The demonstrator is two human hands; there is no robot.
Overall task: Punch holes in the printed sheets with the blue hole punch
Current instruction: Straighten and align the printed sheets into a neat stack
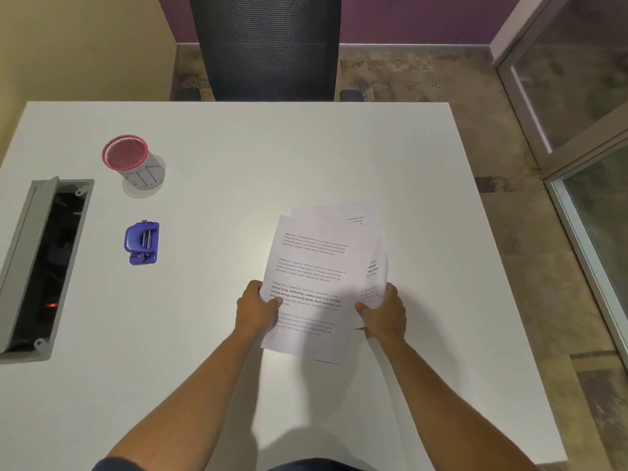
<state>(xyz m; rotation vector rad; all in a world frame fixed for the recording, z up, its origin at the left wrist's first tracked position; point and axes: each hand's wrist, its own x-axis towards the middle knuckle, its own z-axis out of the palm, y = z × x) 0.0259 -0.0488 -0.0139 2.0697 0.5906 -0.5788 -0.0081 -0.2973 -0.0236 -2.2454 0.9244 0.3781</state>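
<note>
A loose, fanned stack of printed sheets (312,266) is held just above the white table (238,164), right of centre. My left hand (256,309) grips the stack's left edge with the thumb on top. My right hand (385,312) grips its lower right side. The blue hole punch (142,242) stands alone on the table to the left, well apart from both hands.
A red mesh cup (131,161) stands on the table at the back left. An open grey cable box (40,266) is set into the table's left edge. A dark office chair (268,45) stands behind the far edge. Glass doors (577,96) are on the right.
</note>
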